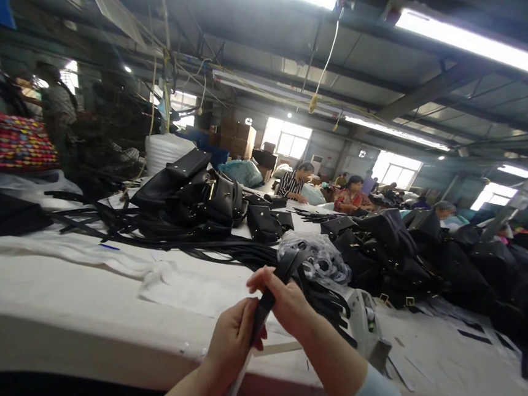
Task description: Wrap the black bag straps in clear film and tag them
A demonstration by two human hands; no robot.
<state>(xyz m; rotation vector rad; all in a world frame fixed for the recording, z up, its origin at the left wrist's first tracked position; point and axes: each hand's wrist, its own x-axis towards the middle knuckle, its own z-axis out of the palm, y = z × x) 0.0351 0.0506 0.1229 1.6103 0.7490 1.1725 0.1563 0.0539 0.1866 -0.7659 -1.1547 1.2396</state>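
Note:
A black strap (267, 298) runs up between both my hands, low in the middle of the view. My left hand (233, 341) is closed round its lower part. My right hand (288, 304) pinches the strap higher up, fingers curled over it. The strap's upper end (289, 262) leads toward a heap of black straps (231, 250) spread on the white table (64, 295). Just behind my right hand lies a clear bag of metal rings (320, 258).
Piles of black handbags sit at the table's middle (190, 195) and right (417, 252). A multicoloured woven stack (4, 140) is at far left. Several seated people (297, 183) work at the far end. A white roll (167, 151) stands behind the bags.

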